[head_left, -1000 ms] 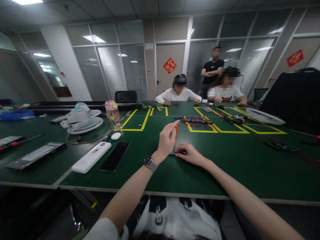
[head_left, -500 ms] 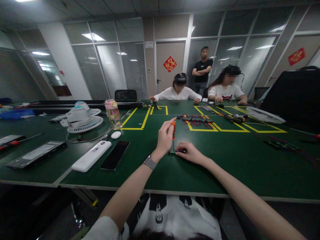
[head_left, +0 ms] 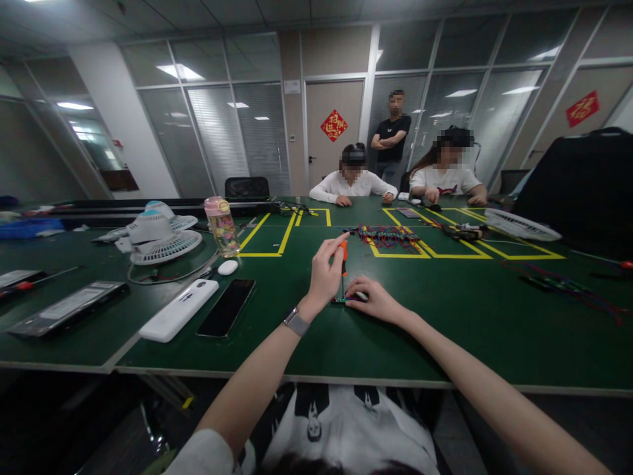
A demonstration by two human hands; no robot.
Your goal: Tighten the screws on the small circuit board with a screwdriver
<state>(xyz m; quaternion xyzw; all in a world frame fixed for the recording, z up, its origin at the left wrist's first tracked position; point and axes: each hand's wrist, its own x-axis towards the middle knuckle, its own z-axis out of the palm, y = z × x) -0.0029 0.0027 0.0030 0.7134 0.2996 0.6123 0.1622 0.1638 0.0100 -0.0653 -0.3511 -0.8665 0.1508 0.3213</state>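
Screwdriver: an orange-handled screwdriver is held upright, its thin shaft running down to a small part on the table.
Left hand: the left hand is closed on the handle, with thumb and fingertips pinched round it; a watch is worn on the wrist.
Right hand: the right hand is laid low on the surface, its fingers curled over the small part and pinning it down, just beside the left hand's fingertips.
Small part: only a dark end with bits of colour is seen past the right fingers; more cannot be told.
Surface: a green table is marked with yellow tape rectangles beyond the fingers.
Beyond the fingers: a bundle of coloured wires is spread across a tape line.
Left of the fingers: a black phone and a white power bank are laid side by side; further off are seen a white oval object, a pink-capped bottle and a white fan lying face down.
Far side: two people are seated at the table, and a third person stands behind them.
Room: glass partitions with blinds are seen, along with a door bearing a red ornament and ceiling panel lights.
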